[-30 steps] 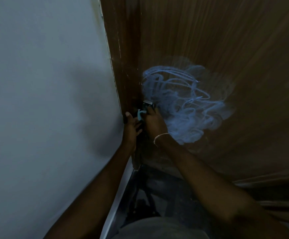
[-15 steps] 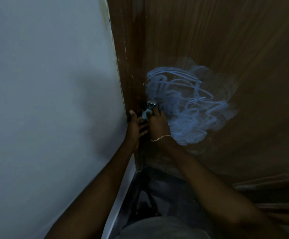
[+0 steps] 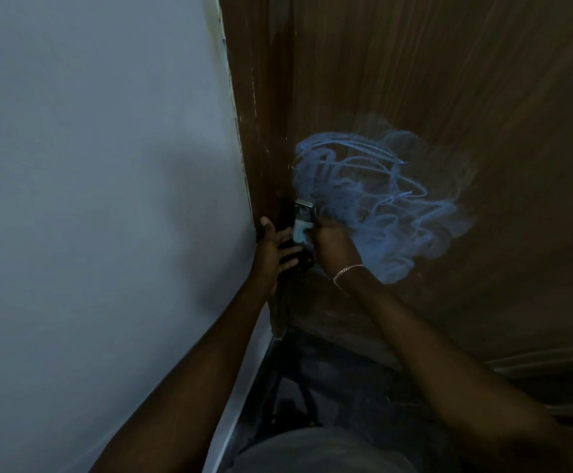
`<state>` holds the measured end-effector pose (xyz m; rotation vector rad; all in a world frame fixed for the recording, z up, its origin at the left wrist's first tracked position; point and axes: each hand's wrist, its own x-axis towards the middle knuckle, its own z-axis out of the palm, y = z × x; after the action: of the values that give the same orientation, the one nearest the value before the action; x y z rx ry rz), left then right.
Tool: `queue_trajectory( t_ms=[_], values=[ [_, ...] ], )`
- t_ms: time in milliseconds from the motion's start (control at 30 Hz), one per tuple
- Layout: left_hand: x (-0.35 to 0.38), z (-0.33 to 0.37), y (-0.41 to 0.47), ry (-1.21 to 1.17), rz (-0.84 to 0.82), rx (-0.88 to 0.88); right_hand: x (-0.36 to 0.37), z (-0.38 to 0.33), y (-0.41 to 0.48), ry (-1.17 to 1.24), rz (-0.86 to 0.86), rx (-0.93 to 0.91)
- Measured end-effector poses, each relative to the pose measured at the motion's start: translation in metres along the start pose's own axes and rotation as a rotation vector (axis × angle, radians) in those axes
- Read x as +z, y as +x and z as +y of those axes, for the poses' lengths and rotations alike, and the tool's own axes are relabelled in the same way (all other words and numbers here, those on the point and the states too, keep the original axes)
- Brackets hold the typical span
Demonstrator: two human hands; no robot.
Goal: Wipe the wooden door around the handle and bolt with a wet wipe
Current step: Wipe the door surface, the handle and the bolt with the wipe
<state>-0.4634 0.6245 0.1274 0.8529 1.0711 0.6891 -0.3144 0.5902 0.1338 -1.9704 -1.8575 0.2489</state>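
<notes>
Your right hand (image 3: pixel 334 245) has its fingers closed around the pale wipe (image 3: pixel 301 231), pressing it against the metal bolt (image 3: pixel 304 210) at the door (image 3: pixel 449 80) edge. Your left hand (image 3: pixel 271 249) lies spread and loose against the dark frame (image 3: pixel 261 131) just beside it, gripping nothing. No writing is readable anywhere; the blue scribble (image 3: pixel 377 199) right of the bolt is only tangled lines. The dim light hides the handle and most of the wipe. A thin bracelet (image 3: pixel 345 272) circles your right wrist.
</notes>
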Motion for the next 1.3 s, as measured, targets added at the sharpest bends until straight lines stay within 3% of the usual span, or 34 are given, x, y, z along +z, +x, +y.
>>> queue_trajectory(
  t_ms=[133,367,500,700,967,1133,1300],
  values=[
    [-0.001,-0.001,-0.001,-0.02,0.012,0.001,0.01,-0.032,0.009,-0.007,0.01,0.027],
    [-0.003,0.001,-0.002,0.03,-0.027,-0.017,-0.01,0.002,0.006,-0.062,-0.069,0.005],
    [-0.004,0.0,-0.002,0.024,-0.014,-0.011,0.004,-0.028,0.006,-0.037,-0.053,0.0],
    [-0.008,0.0,0.0,0.045,-0.042,-0.008,-0.004,0.001,-0.012,-0.065,0.005,0.01],
    [-0.008,0.001,-0.002,0.106,-0.012,-0.022,0.0,-0.025,-0.003,-0.073,0.018,-0.088],
    [-0.015,0.001,0.001,0.145,-0.045,-0.047,-0.01,0.013,-0.031,-0.113,0.077,0.013],
    [-0.014,0.003,-0.001,0.163,-0.057,-0.049,-0.005,-0.008,-0.017,-0.061,0.085,0.039]
  ],
)
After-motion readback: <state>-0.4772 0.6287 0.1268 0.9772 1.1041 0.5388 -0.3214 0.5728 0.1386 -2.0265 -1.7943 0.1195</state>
